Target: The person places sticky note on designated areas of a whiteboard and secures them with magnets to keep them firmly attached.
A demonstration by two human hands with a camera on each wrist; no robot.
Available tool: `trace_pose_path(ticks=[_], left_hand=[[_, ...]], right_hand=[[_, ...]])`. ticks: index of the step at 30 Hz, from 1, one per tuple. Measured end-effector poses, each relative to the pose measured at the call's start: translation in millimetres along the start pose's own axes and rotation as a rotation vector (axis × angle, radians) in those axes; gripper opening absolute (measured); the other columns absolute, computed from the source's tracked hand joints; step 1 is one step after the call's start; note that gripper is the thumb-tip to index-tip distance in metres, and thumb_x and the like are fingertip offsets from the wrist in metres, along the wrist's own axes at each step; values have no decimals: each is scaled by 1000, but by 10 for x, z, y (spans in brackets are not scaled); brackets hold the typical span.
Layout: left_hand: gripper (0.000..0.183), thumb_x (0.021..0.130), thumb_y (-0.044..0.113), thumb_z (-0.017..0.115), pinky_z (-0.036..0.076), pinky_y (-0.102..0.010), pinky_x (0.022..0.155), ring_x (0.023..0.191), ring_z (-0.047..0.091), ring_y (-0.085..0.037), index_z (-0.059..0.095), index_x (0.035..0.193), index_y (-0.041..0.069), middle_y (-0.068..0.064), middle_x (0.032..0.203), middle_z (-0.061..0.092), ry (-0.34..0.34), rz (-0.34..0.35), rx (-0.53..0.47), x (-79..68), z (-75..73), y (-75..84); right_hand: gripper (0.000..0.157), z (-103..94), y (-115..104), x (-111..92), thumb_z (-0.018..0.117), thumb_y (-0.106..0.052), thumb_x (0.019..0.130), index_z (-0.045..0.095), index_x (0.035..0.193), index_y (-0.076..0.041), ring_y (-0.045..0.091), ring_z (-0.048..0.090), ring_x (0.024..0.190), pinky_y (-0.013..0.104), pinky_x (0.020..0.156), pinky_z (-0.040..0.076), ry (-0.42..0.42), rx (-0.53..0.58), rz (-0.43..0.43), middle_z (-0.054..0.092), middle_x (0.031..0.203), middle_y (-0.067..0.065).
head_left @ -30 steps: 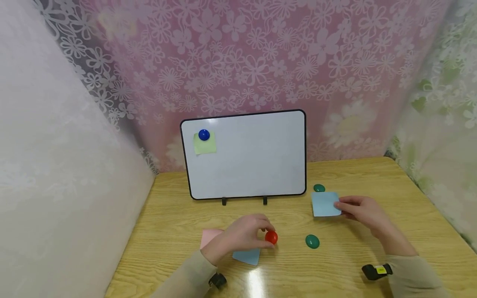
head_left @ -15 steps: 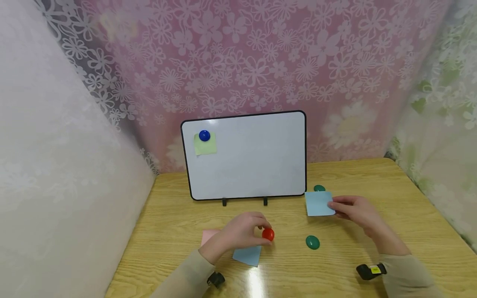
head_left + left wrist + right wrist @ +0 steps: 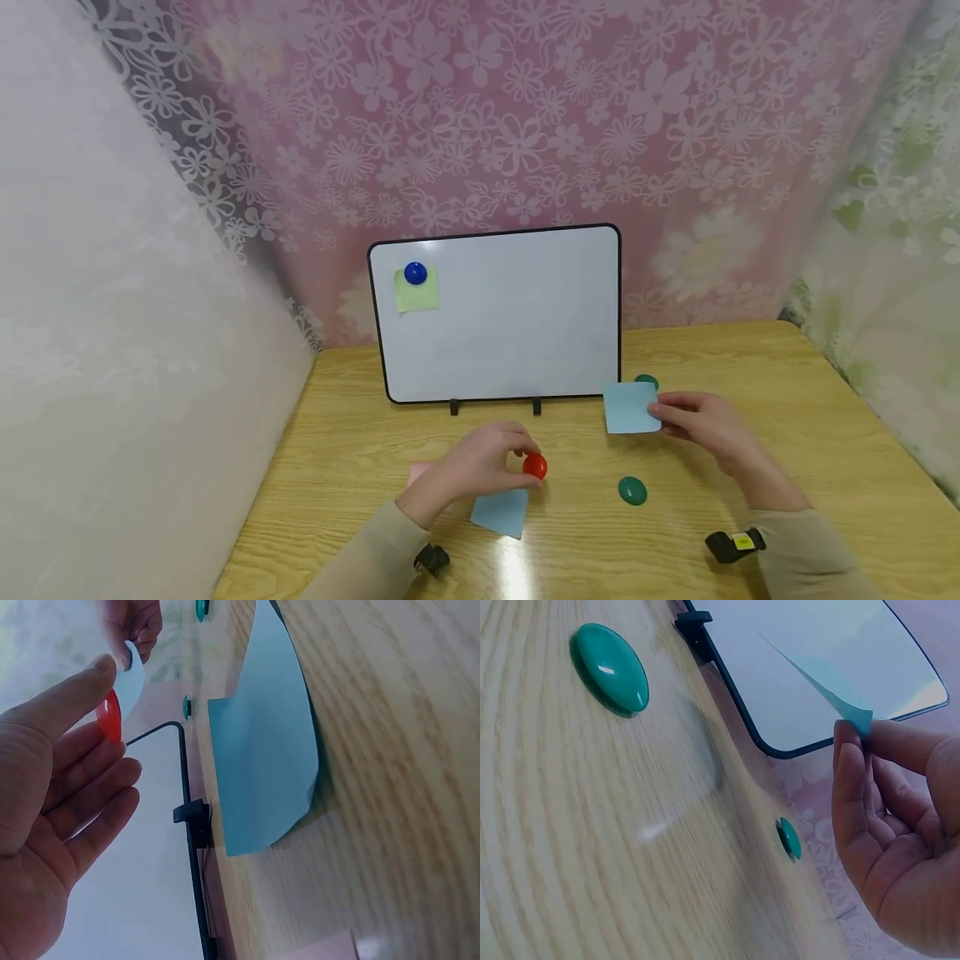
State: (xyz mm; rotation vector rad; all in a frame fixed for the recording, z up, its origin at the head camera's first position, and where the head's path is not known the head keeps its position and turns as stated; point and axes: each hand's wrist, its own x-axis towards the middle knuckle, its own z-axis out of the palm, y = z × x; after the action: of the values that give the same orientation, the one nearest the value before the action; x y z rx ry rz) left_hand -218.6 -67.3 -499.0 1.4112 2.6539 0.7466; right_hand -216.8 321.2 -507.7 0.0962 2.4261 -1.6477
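Note:
Between thumb and fingertips my left hand [image 3: 483, 461] pinches a round red magnet [image 3: 535, 466], held above the table in the head view. Below that hand a blue sticky note [image 3: 501, 513] lies on the wood, and a pink note [image 3: 422, 472] is partly hidden behind the wrist. My right hand [image 3: 701, 421] pinches another blue sticky note [image 3: 630, 408] by its right edge, off the table near the whiteboard's lower right corner. On the whiteboard [image 3: 510, 325] a blue magnet [image 3: 416, 273] sits over a light green note [image 3: 417, 296] at the upper left.
One green magnet [image 3: 632, 491] lies on the table between the hands, toward the front. Another green magnet [image 3: 647, 381] shows behind the raised blue note. Small black feet [image 3: 537, 407] hold the whiteboard up. A patterned curtain [image 3: 525, 108] hangs behind the table [image 3: 360, 442].
My right hand has carried its blue note leftward, toward the whiteboard's lower corner. The left hand, with the red magnet, has shifted slightly left and up.

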Motion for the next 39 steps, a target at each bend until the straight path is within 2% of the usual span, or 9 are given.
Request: trace_pose_path(ticks=[5,9,18,27,33,39], left_hand=[[33,91,34,90,50,-12,84,97,70,-11,80,114,13,8,108,72,13,-2,-19,-2,-18,-22],[31,91,34,90,50,-13,82,95,68,-8,79,113,15,10,107,71,17,-12,-18,-7,-30,-40],[31,93,37,87,50,-13,81,96,69,-11,80,114,15,10,108,71,30,-33,-11,-24,-60,-68],[28,92,34,88,51,-15,81,96,70,-13,79,112,16,11,108,71,47,-57,-31,-19,-80,-93],[28,91,34,89,52,-16,81,96,70,-13,79,110,16,11,106,72,57,-62,-24,-8,-98,-107],[30,92,37,88,54,-17,84,98,70,-10,78,112,16,11,108,71,49,-94,-15,-1,-134,-111]], right_hand=[[62,48,-36,24,73,-35,105,58,143,12,9,71,96,30,88,61,-11,-6,-10,69,126,14],[63,85,-75,35,72,-34,105,57,144,13,9,71,98,31,90,61,-28,-3,-20,68,128,17],[60,177,-152,84,73,-30,105,58,142,14,10,72,97,27,88,60,-26,31,-34,67,128,19],[63,318,-227,149,74,-32,105,56,146,12,10,72,99,26,87,60,-46,52,-37,66,133,20],[58,413,-265,206,75,-29,104,60,143,12,11,72,96,25,86,60,-47,66,-53,70,127,16],[60,483,-287,235,73,-28,105,56,145,13,13,72,100,26,89,60,-63,88,-69,67,131,21]])
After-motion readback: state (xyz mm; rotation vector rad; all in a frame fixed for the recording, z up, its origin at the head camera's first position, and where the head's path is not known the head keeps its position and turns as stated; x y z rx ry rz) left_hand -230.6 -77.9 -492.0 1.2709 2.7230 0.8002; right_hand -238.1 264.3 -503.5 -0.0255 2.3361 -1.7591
